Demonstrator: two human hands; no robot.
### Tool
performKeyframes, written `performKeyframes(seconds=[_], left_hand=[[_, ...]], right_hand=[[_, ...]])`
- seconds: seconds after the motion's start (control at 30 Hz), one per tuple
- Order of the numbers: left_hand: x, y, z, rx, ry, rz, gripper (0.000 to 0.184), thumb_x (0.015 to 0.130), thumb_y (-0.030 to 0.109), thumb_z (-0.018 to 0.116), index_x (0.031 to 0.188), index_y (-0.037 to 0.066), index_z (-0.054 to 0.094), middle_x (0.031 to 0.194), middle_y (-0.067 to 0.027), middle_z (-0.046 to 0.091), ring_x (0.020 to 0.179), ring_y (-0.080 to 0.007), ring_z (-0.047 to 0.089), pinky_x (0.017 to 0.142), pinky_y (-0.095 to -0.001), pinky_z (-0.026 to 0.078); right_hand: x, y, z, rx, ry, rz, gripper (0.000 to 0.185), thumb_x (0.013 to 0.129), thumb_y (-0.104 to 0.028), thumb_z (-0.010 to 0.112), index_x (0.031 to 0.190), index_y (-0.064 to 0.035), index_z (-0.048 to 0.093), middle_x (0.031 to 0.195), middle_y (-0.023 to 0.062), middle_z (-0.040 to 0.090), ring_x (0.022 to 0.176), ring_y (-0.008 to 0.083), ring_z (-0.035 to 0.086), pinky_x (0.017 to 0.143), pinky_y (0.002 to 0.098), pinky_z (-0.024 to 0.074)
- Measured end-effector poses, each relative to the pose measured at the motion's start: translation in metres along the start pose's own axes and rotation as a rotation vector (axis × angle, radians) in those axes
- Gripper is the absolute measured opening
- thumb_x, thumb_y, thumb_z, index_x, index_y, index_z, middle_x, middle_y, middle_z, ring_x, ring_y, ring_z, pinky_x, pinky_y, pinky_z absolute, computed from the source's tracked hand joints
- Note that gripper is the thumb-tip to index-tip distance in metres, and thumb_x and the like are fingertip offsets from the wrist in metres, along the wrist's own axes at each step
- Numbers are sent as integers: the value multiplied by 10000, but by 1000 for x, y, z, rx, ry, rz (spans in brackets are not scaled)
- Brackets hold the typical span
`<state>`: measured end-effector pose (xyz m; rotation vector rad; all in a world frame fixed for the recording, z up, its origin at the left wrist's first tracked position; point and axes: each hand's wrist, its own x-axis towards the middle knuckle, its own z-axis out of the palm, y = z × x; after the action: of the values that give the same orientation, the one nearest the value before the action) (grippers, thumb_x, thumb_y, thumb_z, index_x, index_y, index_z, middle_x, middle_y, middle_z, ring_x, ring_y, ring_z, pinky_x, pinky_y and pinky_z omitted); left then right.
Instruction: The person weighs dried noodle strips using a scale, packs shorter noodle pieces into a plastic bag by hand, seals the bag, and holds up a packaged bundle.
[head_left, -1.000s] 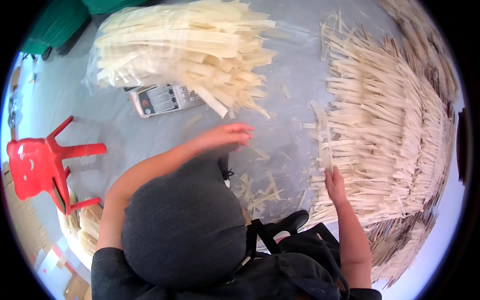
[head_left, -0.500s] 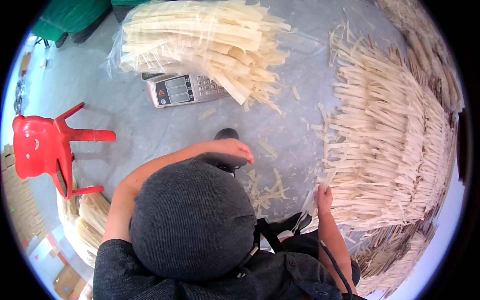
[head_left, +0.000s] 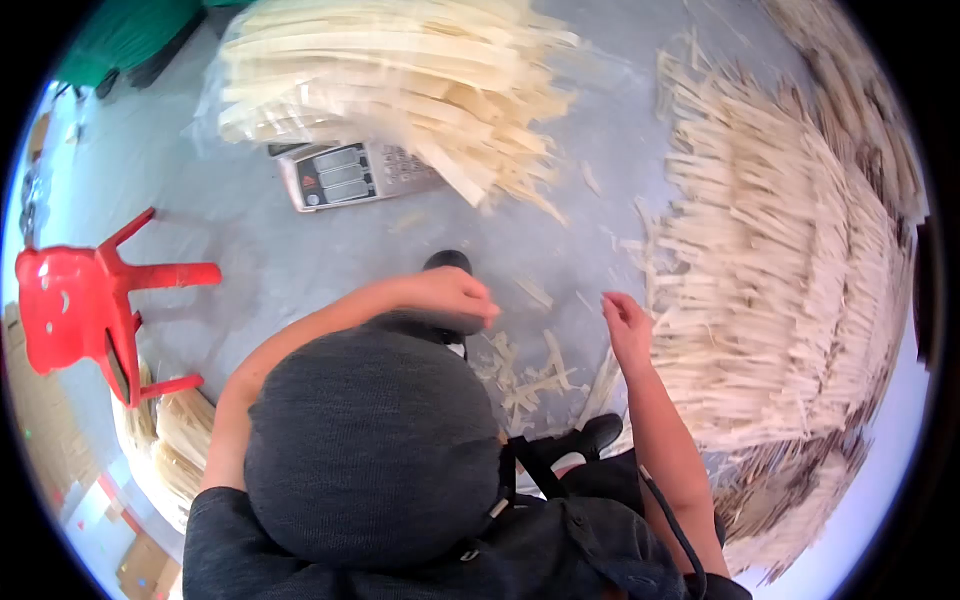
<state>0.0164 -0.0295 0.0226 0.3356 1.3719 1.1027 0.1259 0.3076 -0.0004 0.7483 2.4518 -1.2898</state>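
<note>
My left hand lies over my knee, fingers loosely stretched out and holding nothing I can see. Raised over the floor near the heap's left edge, my right hand has its thumb and fingers drawn together. Whether a thin strip is between them I cannot make out. Right of that hand spreads a large heap of pale, flat dried strips. Below and left of it, short loose scraps are scattered on the grey floor.
A clear plastic bag of wide pale strips rests at the top, over a scale with a keypad. A red plastic chair stands at left, with another bundle of strips below it. Green sacks are at upper left.
My right hand has moved up and left, away from the heap's edge; the pale strip it held no longer shows in it. My left hand's fingers are slightly more bent.
</note>
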Motion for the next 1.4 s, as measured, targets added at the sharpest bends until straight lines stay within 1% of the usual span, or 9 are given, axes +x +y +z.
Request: performKeyframes(seconds=[0.27,0.53,0.7,0.8,0.97,1.1,1.2,1.27,1.4], left_hand=[[6,-27,-7,-92,133,-176,317,947,330,577,931,32,686,905,-9,670,910,-93,568,832,-261,438],[18,-17,1,-102,150,-176,316,947,328,566,1109,69,649,1018,-34,651,966,-120,566,887,-287,420],[23,-2,7,-77,143,-188,334,957,327,551,1170,79,621,1047,-38,636,972,-114,552,873,-280,424],[28,7,13,-65,134,-182,348,963,327,542,1206,86,604,1065,-40,627,976,-111,543,865,-276,426],[46,35,35,-18,82,-91,377,973,327,527,1266,96,575,1094,-45,612,982,-105,528,851,-269,429],[53,48,44,19,-39,132,509,976,341,523,1432,141,413,1225,-55,569,975,-119,556,846,-265,452],[44,73,39,-531,29,-195,554,981,280,529,1480,145,327,1263,-61,560,974,-131,583,836,-269,480],[30,68,32,-613,-54,71,563,984,284,532,1482,134,318,1284,-93,546,1014,-179,597,868,-322,498],[26,82,19,-319,-104,134,491,964,187,555,1432,126,420,1241,-78,575,964,-133,583,829,-283,487]], right_hand=[[22,68,-77,357,439,297,250,863,-236,644,907,2,703,722,70,678,616,105,608,580,269,485],[-35,142,-5,-614,13,441,303,765,-313,678,942,-67,675,909,157,695,899,329,661,798,423,507],[-52,125,14,-589,-4,477,282,712,-230,695,904,-48,596,888,183,672,877,344,651,776,434,502],[-46,112,-8,-370,73,382,317,758,-142,653,1055,-57,584,883,173,675,858,312,658,765,411,515],[-37,26,-33,983,-10,511,250,833,-106,680,1058,-70,579,863,21,646,774,118,612,698,272,513],[-34,-33,-18,1199,99,334,212,871,-87,658,1069,-88,582,882,22,635,786,109,604,703,262,511],[-36,-39,-9,884,230,139,216,877,-111,669,1073,-94,581,899,24,640,795,114,609,706,257,514],[-39,-41,-8,869,259,133,201,886,-111,660,1067,-84,579,899,25,634,783,109,607,694,254,517],[-45,-76,-8,947,262,145,188,906,-140,647,1065,-80,565,887,18,625,766,97,597,668,247,509]])
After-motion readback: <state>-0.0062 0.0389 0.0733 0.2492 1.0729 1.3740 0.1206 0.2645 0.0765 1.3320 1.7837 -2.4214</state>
